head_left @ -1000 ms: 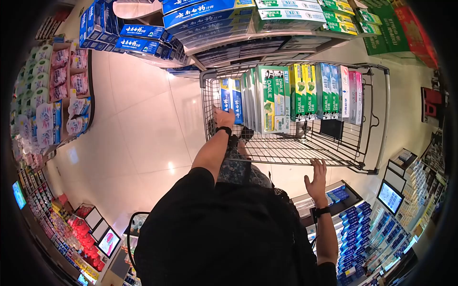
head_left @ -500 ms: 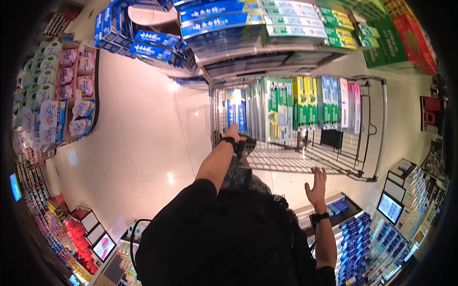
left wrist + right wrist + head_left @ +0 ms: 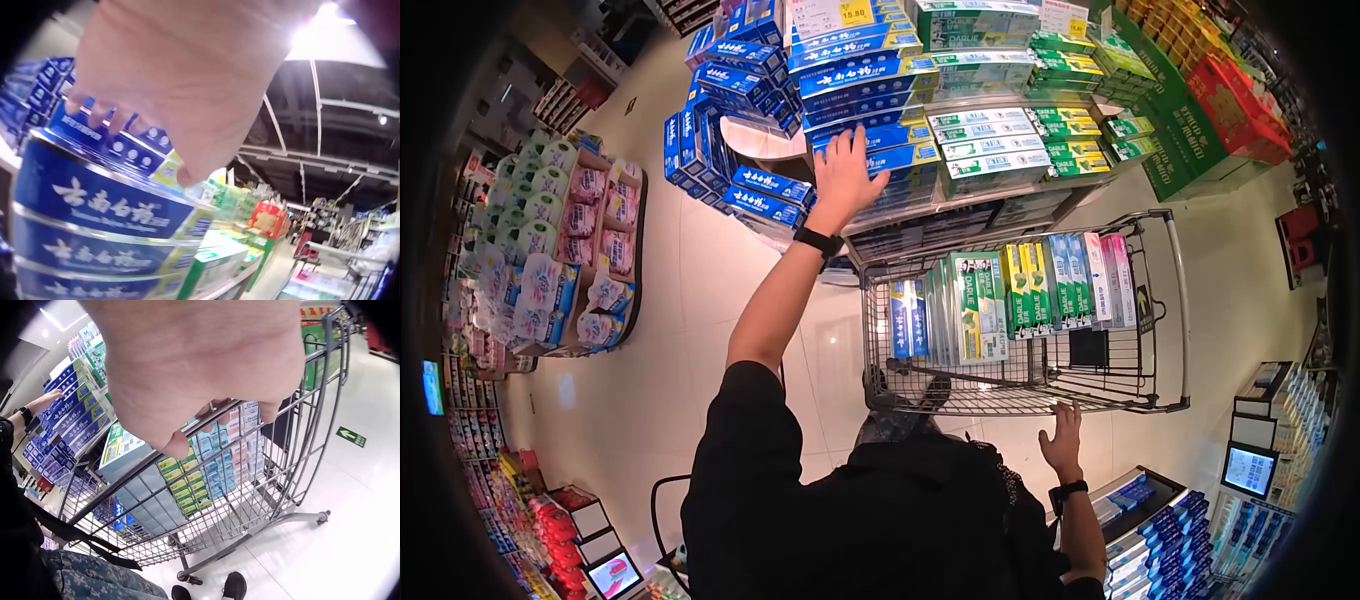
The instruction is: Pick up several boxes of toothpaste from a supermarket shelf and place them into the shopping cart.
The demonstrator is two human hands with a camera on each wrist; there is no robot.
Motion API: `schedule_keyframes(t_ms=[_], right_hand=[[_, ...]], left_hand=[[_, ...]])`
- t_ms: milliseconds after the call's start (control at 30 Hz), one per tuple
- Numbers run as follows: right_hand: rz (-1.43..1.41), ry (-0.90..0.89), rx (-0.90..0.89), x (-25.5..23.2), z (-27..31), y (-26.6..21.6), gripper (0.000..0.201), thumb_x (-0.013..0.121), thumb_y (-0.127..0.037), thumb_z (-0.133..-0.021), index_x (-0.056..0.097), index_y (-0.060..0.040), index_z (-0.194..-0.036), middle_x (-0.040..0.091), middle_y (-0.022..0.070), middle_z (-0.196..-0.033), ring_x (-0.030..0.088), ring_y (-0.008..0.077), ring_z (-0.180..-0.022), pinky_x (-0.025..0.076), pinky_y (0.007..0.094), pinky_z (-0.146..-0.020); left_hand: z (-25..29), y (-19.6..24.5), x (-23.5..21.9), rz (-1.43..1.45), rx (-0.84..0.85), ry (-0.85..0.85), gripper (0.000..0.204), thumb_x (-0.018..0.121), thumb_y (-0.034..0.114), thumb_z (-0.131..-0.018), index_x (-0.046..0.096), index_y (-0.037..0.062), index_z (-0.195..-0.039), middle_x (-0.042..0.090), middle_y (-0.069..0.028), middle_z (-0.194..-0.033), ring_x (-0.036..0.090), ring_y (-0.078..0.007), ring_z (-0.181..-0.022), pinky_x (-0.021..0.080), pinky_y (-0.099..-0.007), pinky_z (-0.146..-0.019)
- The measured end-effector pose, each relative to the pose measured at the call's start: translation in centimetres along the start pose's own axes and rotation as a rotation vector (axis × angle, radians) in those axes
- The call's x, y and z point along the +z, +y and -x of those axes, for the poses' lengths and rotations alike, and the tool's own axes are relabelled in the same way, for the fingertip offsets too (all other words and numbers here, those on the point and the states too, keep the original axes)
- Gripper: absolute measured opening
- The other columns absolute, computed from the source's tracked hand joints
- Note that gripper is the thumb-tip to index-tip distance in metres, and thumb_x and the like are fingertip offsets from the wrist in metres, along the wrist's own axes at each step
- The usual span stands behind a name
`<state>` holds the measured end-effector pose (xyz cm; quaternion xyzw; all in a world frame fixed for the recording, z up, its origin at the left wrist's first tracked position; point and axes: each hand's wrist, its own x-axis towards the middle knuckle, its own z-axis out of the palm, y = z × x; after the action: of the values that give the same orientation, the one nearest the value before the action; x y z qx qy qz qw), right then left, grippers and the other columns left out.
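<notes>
In the head view, my left hand [image 3: 847, 180] reaches forward, its fingers laid over a stack of blue toothpaste boxes [image 3: 862, 75] on the display. From the left wrist, the fingertips lie across the box tops, thumb apart from them, above the wrapped blue toothpaste packs [image 3: 119, 209]. My right hand [image 3: 1062, 442] rests at the near rim of a wire shopping cart [image 3: 1000, 408], fingers extended. Inside the cart stand two blue toothpaste boxes [image 3: 909, 318], green DARLIE toothpaste packs [image 3: 980, 310], yellow-green ones [image 3: 1026, 290] and pink ones [image 3: 1116, 280].
White and green toothpaste boxes [image 3: 990, 140] fill the display right of the blue stack. A shelf [image 3: 615, 270] of tissue packs stands at left. A green carton [image 3: 1190, 150] and a red box [image 3: 1235, 110] stand at far right. Blue boxes [image 3: 1175, 535] are stacked behind, at lower right.
My left hand has left the blue toothpaste boxes in the cart and moved forward onto the display stack. The view has tilted up toward the display. My right hand remains at the cart rim.
</notes>
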<state>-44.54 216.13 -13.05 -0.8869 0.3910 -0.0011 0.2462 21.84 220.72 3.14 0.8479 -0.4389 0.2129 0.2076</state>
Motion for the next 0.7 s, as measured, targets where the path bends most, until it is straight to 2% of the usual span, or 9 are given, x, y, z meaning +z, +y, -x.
schedule_keyframes(t_ms=[33,67,133,233,267,300,400,500,700], right_hand=[[-0.001,0.005,-0.001,-0.1,0.7,-0.1,0.066,0.079,-0.008,-0.081,0.057,-0.0034,-0.144,0.055,0.0202,-0.155,0.027,0.0507,-0.16,0.034,0.0569,-0.13],[-0.006,0.004,0.008,-0.1,1.2,-0.1,0.067,0.08,-0.007,-0.08,0.057,-0.0033,-0.143,0.056,0.0203,-0.154,0.028,0.0508,-0.159,0.034,0.0574,-0.13],[-0.022,0.006,0.022,0.2,1.5,0.0,0.065,0.08,-0.007,-0.079,0.059,-0.0032,-0.141,0.056,0.0204,-0.153,0.028,0.0511,-0.159,0.033,0.0582,-0.13],[-0.023,0.033,0.01,0.7,1.0,0.3,0.064,0.08,-0.007,-0.08,0.059,-0.0032,-0.14,0.056,0.0208,-0.152,0.028,0.0513,-0.159,0.033,0.0584,-0.13],[-0.024,0.038,0.01,0.9,0.8,0.1,0.064,0.08,-0.007,-0.08,0.059,-0.0032,-0.14,0.056,0.0208,-0.152,0.028,0.0513,-0.159,0.033,0.0584,-0.13],[-0.032,0.04,0.012,1.1,0.6,-0.2,0.063,0.08,-0.007,-0.08,0.059,-0.0032,-0.139,0.056,0.021,-0.152,0.028,0.0514,-0.159,0.033,0.0586,-0.13],[-0.011,0.042,0.001,1.0,1.0,0.2,0.062,0.08,-0.008,-0.08,0.06,-0.0037,-0.139,0.057,0.0202,-0.151,0.029,0.0515,-0.159,0.035,0.0586,-0.129],[0.007,0.044,-0.011,1.5,1.3,0.5,0.062,0.079,-0.01,-0.08,0.06,-0.0041,-0.139,0.058,0.0194,-0.15,0.03,0.0517,-0.158,0.036,0.0586,-0.129],[0.012,0.049,-0.002,1.5,0.3,0.6,0.065,0.081,-0.008,-0.08,0.059,-0.0048,-0.141,0.056,0.0198,-0.152,0.029,0.0508,-0.159,0.034,0.0588,-0.13]], left_hand=[[0.1,-1.4,0.6,-0.061,-0.025,-0.132,0.093,0.084,0.044,-0.083,0.049,0.0039,-0.159,0.051,-0.0263,-0.159,0.051,-0.0447,-0.142,0.04,-0.0584,-0.119],[0.9,-2.3,0.9,-0.061,-0.022,-0.127,0.093,0.084,0.044,-0.083,0.049,0.0039,-0.159,0.051,-0.0263,-0.159,0.051,-0.0447,-0.142,0.04,-0.0584,-0.119],[2.1,-3.2,1.0,-0.287,0.137,-0.254,0.101,0.085,0.05,-0.08,0.047,0.0064,-0.163,0.049,-0.0263,-0.163,0.049,-0.0459,-0.145,0.041,-0.0597,-0.119],[1.7,-3.8,1.8,-0.197,0.093,-0.278,0.101,0.086,0.048,-0.079,0.047,0.0098,-0.163,0.049,-0.0254,-0.162,0.05,-0.0457,-0.144,0.042,-0.0577,-0.118],[1.2,-4.0,2.0,-0.182,0.107,-0.21,0.097,0.09,0.041,-0.075,0.05,0.0118,-0.159,0.055,-0.0235,-0.153,0.052,-0.0427,-0.141,0.044,-0.0553,-0.115],[0.7,-4.6,1.9,-0.183,0.11,-0.205,0.097,0.09,0.041,-0.075,0.05,0.0118,-0.159,0.055,-0.0235,-0.153,0.052,-0.0427,-0.141,0.044,-0.0553,-0.115],[0.3,-5.1,0.3,-0.079,0.193,-0.229,0.094,0.094,0.026,-0.068,0.053,0.0062,-0.15,0.059,-0.0179,-0.128,0.057,-0.0394,-0.13,0.048,-0.0523,-0.11],[0.3,-5.3,-0.2,-0.03,0.132,-0.351,0.097,0.095,0.028,-0.067,0.051,0.0042,-0.15,0.059,-0.0172,-0.127,0.058,-0.0407,-0.127,0.05,-0.0524,-0.108],[-1.0,-4.8,0.2,-0.019,0.125,-0.407,0.089,0.093,0.035,-0.064,0.056,0.004,-0.139,0.064,-0.0182,-0.128,0.06,-0.0424,-0.124,0.051,-0.0538,-0.102]])
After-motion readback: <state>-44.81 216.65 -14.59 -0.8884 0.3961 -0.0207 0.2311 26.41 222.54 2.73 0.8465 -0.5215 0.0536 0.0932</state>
